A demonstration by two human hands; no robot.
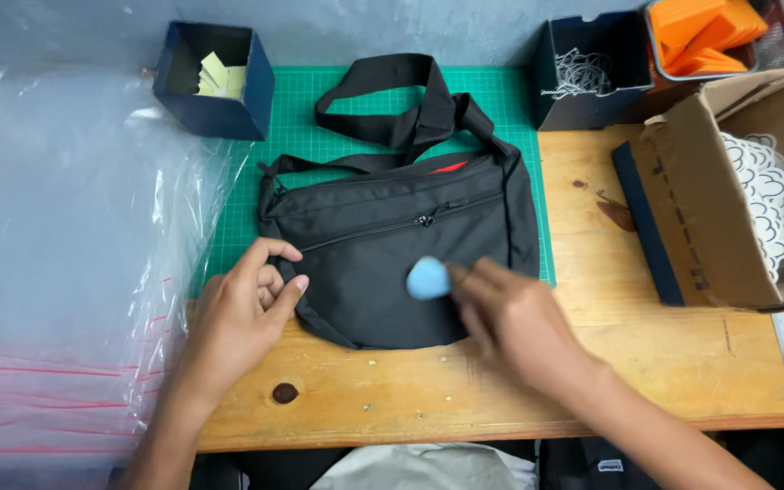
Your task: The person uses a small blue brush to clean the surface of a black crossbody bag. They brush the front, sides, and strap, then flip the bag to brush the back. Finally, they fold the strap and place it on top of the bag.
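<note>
Directly ahead of the person, a black bag (pixel 401 245) lies flat across the middle of the table (pixel 592 363), its far half on a green cutting mat (pixel 301 118) and its near edge on bare wood. Its long axis runs left to right, with a zip (pixel 392 227) slanting gently upward from left to right across the front, and its strap (pixel 383 100) looped on the mat on the far side. Both hands meet the bag from the near side. The left hand (pixel 242 313) rests at the bag's near left corner, fingers loosely curled and thumb out, touching the fabric edge without a clear grip on it. The right hand (pixel 510 318) is over the bag's near right part, pinching a small pale blue object (pixel 428 278) between its fingertips; the hand is blurred, so the object's kind is unclear, though it sits against the bag's front, just near of the zip pull. The right hand is therefore closer to the bag's centre, the left to its end. A sheet of clear plastic (pixel 56 227) covers the left of the table. At the far edge stand a dark blue box (pixel 220 91) with yellow slips and another (pixel 583 73) with wire loops. A cardboard box (pixel 728 200) of white cloud-shaped cut-outs sits at the right, orange pieces (pixel 705 36) beyond it.
</note>
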